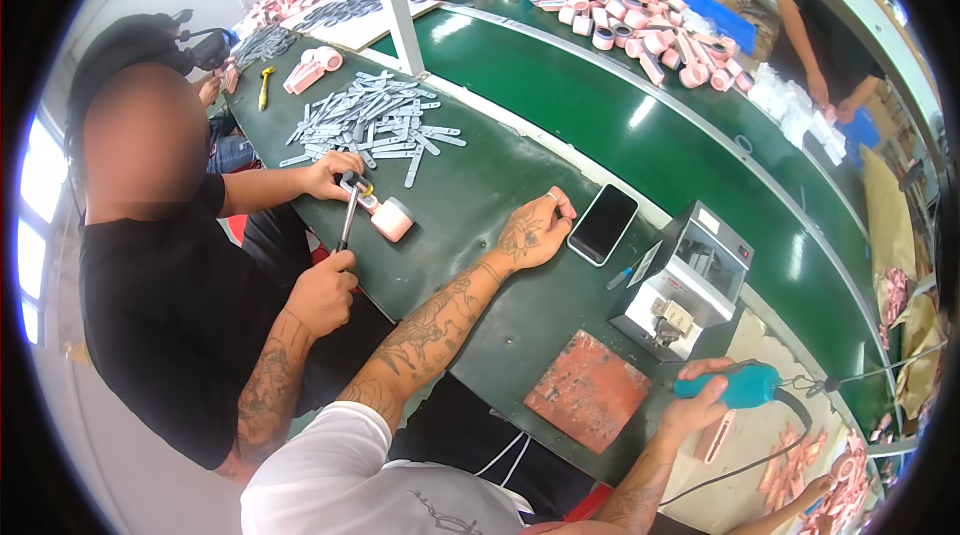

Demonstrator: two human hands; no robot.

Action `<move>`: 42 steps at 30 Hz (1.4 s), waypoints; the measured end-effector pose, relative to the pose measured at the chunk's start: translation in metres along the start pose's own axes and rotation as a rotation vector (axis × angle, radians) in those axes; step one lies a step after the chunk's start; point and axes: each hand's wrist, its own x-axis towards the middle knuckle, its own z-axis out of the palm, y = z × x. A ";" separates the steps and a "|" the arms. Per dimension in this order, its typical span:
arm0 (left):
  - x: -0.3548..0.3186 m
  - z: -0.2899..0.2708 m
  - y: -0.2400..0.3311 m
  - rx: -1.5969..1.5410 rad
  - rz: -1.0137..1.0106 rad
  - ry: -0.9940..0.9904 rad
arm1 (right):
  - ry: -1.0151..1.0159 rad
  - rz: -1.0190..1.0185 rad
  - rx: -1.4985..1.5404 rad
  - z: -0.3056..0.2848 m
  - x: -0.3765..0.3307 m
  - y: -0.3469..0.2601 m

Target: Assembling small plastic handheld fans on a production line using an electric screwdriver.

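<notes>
Right hand (697,403) is closed around a teal electric screwdriver (742,385) whose bit is hidden, beside a grey dispenser (690,280), while the left hand (536,231) rests loosely curled, empty, touching a black smartphone (603,224).

A small factory assembly line, to judge by the long green conveyor belt (640,125) running between workers seated on both sides. Heaps of identical pink plastic parts (650,30) and a spread of grey metal strips (375,125) on the green workbench (470,205), next to a grey bench machine (685,280). A teal power screwdriver (735,385) on a cable, plus a co-worker (165,265) hammering a pink piece at the next seat.
</notes>
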 end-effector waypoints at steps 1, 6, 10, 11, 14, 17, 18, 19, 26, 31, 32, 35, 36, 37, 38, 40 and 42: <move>0.001 0.000 -0.001 -0.017 -0.001 0.006 | -0.013 0.017 0.033 0.000 0.001 0.000; 0.000 0.004 -0.003 -0.030 0.046 0.045 | -0.043 -0.010 -0.006 0.002 -0.001 -0.002; 0.000 0.003 -0.003 -0.010 -0.004 0.018 | -0.026 0.012 0.030 0.000 0.000 -0.002; 0.000 0.002 -0.001 -0.004 -0.017 0.011 | -0.028 0.014 0.030 0.001 0.000 -0.003; -0.001 0.000 0.006 -0.028 -0.051 0.027 | -0.035 -0.026 -0.026 0.002 0.000 -0.003; -0.001 0.002 0.004 -0.047 -0.010 0.049 | -0.058 -0.016 0.047 0.000 0.000 0.002; -0.001 0.001 0.003 -0.044 -0.013 0.055 | -0.061 -0.009 0.051 0.000 0.000 0.002; -0.001 0.000 0.005 -0.033 -0.026 0.038 | -0.064 -0.001 0.054 0.002 0.001 0.001; 0.000 -0.001 0.002 -0.079 0.015 0.008 | -0.018 -0.028 -0.027 0.003 0.001 0.001; -0.003 -0.003 0.009 -0.120 -0.031 0.018 | -0.035 -0.026 0.003 -0.002 0.002 0.007; -0.003 -0.004 0.013 -0.118 -0.034 0.014 | -0.042 -0.030 0.011 -0.004 0.002 0.008; -0.003 -0.008 0.015 0.001 -0.031 -0.005 | -0.064 -0.042 0.011 -0.002 0.003 0.005; -0.003 -0.008 0.012 -0.002 -0.030 0.008 | -0.071 -0.047 0.006 0.000 0.003 0.003; -0.003 -0.007 0.013 0.006 -0.035 0.014 | -0.070 -0.043 -0.001 0.000 0.003 0.003; -0.003 -0.007 0.013 0.006 -0.043 0.014 | -0.069 -0.039 -0.009 0.000 0.003 0.003; -0.002 -0.008 0.015 0.056 -0.035 -0.012 | -0.068 -0.032 -0.022 0.002 0.002 0.001; -0.003 -0.007 0.017 0.045 -0.037 0.004 | -0.069 -0.027 -0.038 0.001 0.001 0.001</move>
